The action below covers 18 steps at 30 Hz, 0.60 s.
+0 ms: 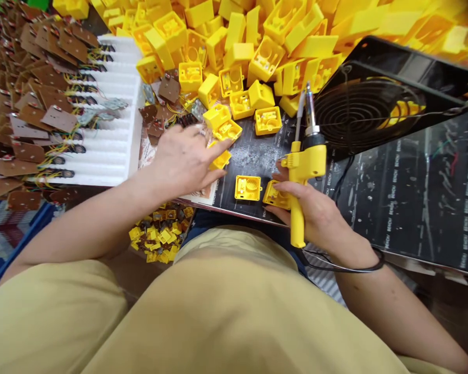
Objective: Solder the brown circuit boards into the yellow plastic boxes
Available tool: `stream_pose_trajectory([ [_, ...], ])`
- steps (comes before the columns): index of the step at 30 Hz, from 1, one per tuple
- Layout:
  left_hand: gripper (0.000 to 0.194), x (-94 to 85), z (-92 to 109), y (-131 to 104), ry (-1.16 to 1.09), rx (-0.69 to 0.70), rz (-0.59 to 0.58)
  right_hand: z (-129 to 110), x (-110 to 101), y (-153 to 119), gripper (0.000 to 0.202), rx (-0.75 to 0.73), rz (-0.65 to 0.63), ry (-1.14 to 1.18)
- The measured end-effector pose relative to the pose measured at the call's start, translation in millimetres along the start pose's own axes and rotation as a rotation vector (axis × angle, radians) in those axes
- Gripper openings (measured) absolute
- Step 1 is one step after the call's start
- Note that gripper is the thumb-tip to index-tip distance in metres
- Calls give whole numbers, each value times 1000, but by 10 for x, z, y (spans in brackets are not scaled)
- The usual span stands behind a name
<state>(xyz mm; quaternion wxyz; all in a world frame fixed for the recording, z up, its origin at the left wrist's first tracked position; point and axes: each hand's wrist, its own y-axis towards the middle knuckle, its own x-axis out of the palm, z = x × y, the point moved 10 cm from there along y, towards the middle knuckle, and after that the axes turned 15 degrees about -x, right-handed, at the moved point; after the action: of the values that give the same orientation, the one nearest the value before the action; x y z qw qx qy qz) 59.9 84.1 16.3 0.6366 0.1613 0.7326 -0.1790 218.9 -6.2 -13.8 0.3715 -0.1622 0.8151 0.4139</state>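
My left hand (185, 158) reaches over the black bench mat with its fingers spread, the index fingertip at a small yellow plastic housing (229, 131). Another yellow housing (220, 160) lies partly under those fingers. In my right hand (315, 208) is a yellow soldering gun (306, 163), its metal tip pointing away from me. The thumb and fingers of that hand also rest around a yellow housing (275, 195) at the mat's near edge. Beside it, an open yellow housing (248, 188) lies face up, with a round grille and small metal parts inside.
A large heap of yellow housings (234, 52) fills the back. At left, brown circuit boards (35, 124) with wired round parts lie on a ridged white foam tray (119, 114). A black fan (359, 109) leans at right. Below the bench edge are more yellow pieces (161, 236).
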Motion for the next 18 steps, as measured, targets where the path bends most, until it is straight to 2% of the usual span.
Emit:
stream_pose_trajectory([
  [3, 65, 127, -107, -272, 25, 3, -71, -33, 63, 58, 45, -36, -39, 28],
  [6, 82, 162, -193, -348, -60, -13, -28, -57, 106, 154, 52, -61, -24, -1],
  [8, 85, 179, -199, -344, -128, -22, 5, -68, 154, 210, 55, -74, -16, -12],
  [11, 69, 282, -145, -335, -170, -48, -33, -78, 229, 235, 52, -90, -25, -18],
  [14, 56, 333, 15, -368, -218, 31, -57, -48, 199, 186, 52, -77, -10, -40],
  [16, 59, 319, 126, -369, -247, 116, -31, -15, 138, 145, 52, -60, 0, -68],
  [18, 68, 280, 148, -282, -276, 138, 23, -6, 91, 126, 49, -68, -10, -92],
])
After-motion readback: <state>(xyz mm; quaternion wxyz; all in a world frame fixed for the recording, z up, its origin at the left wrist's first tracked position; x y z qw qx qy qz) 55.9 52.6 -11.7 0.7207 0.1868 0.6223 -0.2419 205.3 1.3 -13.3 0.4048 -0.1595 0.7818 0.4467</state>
